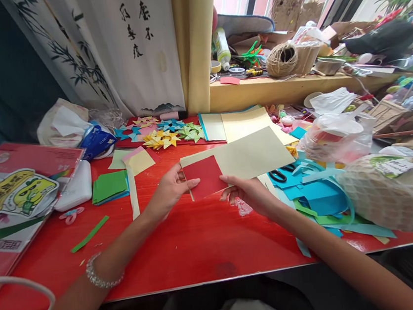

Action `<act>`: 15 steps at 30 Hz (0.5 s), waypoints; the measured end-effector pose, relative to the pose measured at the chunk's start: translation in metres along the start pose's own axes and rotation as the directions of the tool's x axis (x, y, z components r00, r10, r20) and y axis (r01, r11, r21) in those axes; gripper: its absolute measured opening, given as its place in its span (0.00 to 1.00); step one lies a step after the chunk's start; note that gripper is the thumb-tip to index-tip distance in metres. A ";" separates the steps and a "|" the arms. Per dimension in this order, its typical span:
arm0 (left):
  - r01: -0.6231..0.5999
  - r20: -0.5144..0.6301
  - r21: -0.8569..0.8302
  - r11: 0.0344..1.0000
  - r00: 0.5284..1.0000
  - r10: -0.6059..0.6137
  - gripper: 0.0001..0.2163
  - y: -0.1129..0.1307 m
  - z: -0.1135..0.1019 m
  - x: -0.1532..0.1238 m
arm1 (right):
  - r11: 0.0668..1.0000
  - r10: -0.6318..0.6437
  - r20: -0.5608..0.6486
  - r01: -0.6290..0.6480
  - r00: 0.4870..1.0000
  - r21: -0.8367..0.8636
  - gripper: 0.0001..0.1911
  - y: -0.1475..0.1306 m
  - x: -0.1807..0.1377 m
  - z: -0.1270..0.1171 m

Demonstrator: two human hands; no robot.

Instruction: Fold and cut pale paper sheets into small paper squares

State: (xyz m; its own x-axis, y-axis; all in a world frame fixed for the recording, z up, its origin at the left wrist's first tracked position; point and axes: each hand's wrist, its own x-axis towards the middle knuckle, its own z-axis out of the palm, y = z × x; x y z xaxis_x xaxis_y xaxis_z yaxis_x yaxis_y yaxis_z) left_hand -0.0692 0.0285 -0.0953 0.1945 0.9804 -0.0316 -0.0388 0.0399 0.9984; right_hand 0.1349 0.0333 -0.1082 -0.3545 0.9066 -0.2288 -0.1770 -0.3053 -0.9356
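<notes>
The person's left hand (169,191) and right hand (248,192), which are apart from each other, pinch between thumb and fingers a red paper square (206,172) lying over a long cream sheet (254,153) (the sheet extends to the right), both above the red table (203,255), with green paper squares (109,186) to the left.

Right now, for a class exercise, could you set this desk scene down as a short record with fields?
left hand: pinching the left side of a red paper square
right hand: pinching at the square's right edge
behind the square: cream sheet
left of hands: stacked green paper
beyond hands: colored paper stars
right of hands: blue paper scraps
surface: red tabletop
</notes>
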 end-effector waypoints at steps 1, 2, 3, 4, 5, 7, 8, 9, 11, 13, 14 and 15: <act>0.005 -0.002 0.001 1.000 1.000 -0.005 0.25 -0.002 0.001 0.000 | 1.000 -0.006 -0.015 0.007 1.000 0.018 0.12 0.001 0.000 0.001; 0.010 -0.008 0.002 1.000 1.000 -0.010 0.24 -0.004 0.001 -0.001 | 0.999 -0.016 -0.022 0.017 1.000 0.030 0.12 0.001 -0.001 0.001; 0.015 -0.016 0.002 1.000 1.000 -0.015 0.23 -0.005 0.002 -0.001 | 0.999 -0.025 -0.022 0.026 0.999 0.035 0.12 0.002 -0.001 0.001; 0.019 -0.025 0.003 1.000 1.000 -0.019 0.22 -0.005 0.002 -0.001 | 0.999 -0.030 -0.017 0.030 0.999 0.033 0.11 0.002 -0.001 0.001; 0.023 -0.033 0.006 1.000 0.999 -0.023 0.21 -0.005 0.002 -0.002 | 0.999 -0.031 -0.011 0.031 0.999 0.028 0.11 0.002 -0.001 0.000; 0.026 -0.041 0.016 1.000 0.999 -0.025 0.18 -0.005 0.002 -0.002 | 0.999 -0.031 -0.004 0.031 1.000 0.018 0.12 0.003 -0.002 -0.001; 0.025 -0.046 0.022 0.999 0.999 -0.024 0.17 -0.005 0.002 -0.003 | 0.999 -0.032 -0.002 0.032 1.000 0.012 0.12 0.003 -0.002 -0.001; 0.025 -0.049 0.028 0.999 0.998 -0.024 0.17 -0.005 0.003 -0.003 | 0.999 -0.034 -0.002 0.034 0.999 0.007 0.13 0.003 -0.002 -0.001; 0.030 -0.054 0.043 0.999 0.998 -0.027 0.16 -0.005 0.003 -0.004 | 0.999 -0.037 -0.006 0.037 0.999 -0.006 0.13 0.004 -0.003 0.000; 0.034 -0.057 0.064 0.997 0.998 -0.031 0.16 -0.006 0.002 -0.004 | 0.999 -0.036 -0.015 0.036 0.999 -0.021 0.13 0.004 -0.004 0.001; 0.036 -0.057 0.075 0.997 0.998 -0.031 0.16 -0.006 0.002 -0.005 | 0.999 -0.035 -0.020 0.035 0.999 -0.028 0.13 0.005 -0.004 0.002; 0.036 -0.056 0.086 0.996 0.998 -0.031 0.16 -0.007 0.002 -0.005 | 0.999 -0.035 -0.024 0.034 0.999 -0.035 0.13 0.005 -0.004 0.002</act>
State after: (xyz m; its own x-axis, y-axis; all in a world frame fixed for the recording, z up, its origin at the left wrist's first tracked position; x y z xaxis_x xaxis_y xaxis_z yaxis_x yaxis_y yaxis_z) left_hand -0.0675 0.0230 -0.1016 0.1403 0.9879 -0.0655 0.0530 0.0586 0.9969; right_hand 0.1336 0.0272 -0.1114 -0.3262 0.9234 -0.2026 -0.1565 -0.2641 -0.9517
